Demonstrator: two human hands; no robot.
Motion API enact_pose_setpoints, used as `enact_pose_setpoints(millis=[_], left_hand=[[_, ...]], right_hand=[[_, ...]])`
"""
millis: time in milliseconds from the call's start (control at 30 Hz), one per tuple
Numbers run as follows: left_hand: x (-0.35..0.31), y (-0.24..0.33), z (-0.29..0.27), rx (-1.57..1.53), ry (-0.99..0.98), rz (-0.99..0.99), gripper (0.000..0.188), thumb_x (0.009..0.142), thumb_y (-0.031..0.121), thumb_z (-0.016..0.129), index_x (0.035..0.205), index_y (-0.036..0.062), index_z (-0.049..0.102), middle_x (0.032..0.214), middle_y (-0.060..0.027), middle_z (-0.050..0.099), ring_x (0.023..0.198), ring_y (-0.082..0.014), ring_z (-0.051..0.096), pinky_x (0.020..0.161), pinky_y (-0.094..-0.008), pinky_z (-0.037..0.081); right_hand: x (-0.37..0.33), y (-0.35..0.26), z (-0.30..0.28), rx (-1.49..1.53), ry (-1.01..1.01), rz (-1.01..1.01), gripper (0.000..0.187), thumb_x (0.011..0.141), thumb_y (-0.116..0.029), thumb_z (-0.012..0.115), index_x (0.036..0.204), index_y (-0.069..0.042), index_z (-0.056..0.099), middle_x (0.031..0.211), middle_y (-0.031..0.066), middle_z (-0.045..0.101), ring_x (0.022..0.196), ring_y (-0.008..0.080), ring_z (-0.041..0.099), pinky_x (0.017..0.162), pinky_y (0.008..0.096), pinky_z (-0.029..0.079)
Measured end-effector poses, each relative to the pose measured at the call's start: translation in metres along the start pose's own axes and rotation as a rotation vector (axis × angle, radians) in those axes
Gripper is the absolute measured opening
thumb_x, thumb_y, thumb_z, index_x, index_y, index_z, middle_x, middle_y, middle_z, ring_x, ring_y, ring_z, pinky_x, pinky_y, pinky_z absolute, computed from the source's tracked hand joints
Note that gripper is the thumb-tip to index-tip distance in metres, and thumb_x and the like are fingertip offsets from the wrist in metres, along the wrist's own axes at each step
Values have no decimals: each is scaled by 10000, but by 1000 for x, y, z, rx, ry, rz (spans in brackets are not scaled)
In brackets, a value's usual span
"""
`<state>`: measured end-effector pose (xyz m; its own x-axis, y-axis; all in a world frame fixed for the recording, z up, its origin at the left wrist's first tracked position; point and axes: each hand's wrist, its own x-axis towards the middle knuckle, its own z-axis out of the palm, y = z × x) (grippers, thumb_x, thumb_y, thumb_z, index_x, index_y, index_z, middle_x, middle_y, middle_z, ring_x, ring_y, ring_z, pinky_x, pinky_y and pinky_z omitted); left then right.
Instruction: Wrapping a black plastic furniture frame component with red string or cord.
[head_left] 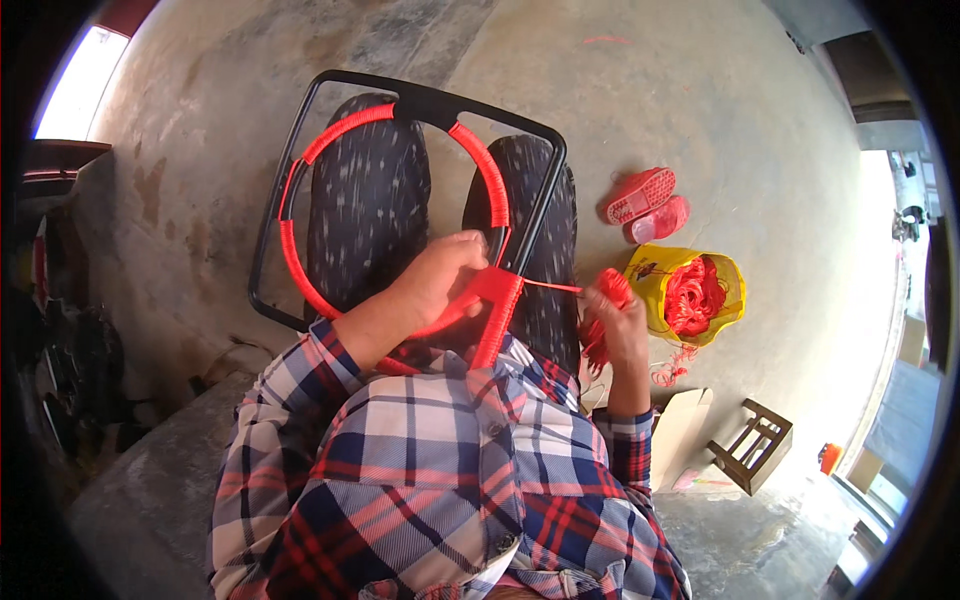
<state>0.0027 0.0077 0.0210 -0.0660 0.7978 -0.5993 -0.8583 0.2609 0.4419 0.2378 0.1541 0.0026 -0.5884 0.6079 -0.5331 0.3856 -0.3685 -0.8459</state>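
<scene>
**Red cord going onto the frame**

Your left hand (440, 275) is closed over the lower right of the frame (300, 140), fingers curled around the spot where the wrapped ring (480, 170) meets a flat band of woven red cord (497, 310). The frame is a black metal one with rounded corners, and it rests across your knees, tilted away from you. The ring inside it is bound in red over most of its arc (the top stretch under the black bar is bare).

Your right hand (618, 325) is pinched shut on a bundle of red cord (612, 288), held off to the right of the frame, just beside your right knee. A single strand (550, 286) runs taut from the woven band to that bundle. Loose ends hang down below the hand.

On the concrete floor (700, 90) to your right, a yellow bag (650, 275) stands open with more red cord piled inside. Just beyond it lies a pair of red sandals (645, 203). Nearer to you sit a cardboard piece (682, 430) and a small wooden stool (752, 445) tipped on its side.
</scene>
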Motion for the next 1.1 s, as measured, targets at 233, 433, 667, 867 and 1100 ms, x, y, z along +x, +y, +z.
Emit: enact_pose_setpoints(millis=[233,433,667,867,1100], left_hand=[[0,-2,-3,90,25,52,90,853,153,463,897,91,511,790,-59,591,649,-160,585,533,-314,496],[0,-3,19,166,113,579,258,880,169,451,1093,38,514,1056,-80,557,948,-154,544,831,-284,441],[7,-6,-6,192,197,393,357,761,-16,434,1110,-3,508,1003,-60,584,904,-133,562,821,-255,434],[-3,2,11,162,99,247,297,740,-30,462,1014,6,572,899,-54,620,761,-117,604,661,-242,483],[2,3,8,-93,127,86,215,800,25,484,994,7,574,870,-73,625,810,-150,634,749,-287,524]], right_hand=[[29,-57,3,-158,194,-415,380,785,-44,603,1149,-36,493,861,77,601,765,171,603,675,296,484],[40,-99,88,-912,-50,-1116,322,704,-63,649,1017,-84,572,1005,68,615,905,253,613,764,377,479],[45,-66,68,-757,389,-1048,392,545,-130,775,892,-102,594,1170,75,545,1086,325,503,909,425,382],[27,-44,89,-889,102,-896,330,546,-154,762,838,-54,646,1072,110,577,1100,321,489,914,433,385],[30,-22,41,-48,37,-724,275,671,-142,673,907,-17,606,1081,151,598,1055,318,531,924,443,406]])
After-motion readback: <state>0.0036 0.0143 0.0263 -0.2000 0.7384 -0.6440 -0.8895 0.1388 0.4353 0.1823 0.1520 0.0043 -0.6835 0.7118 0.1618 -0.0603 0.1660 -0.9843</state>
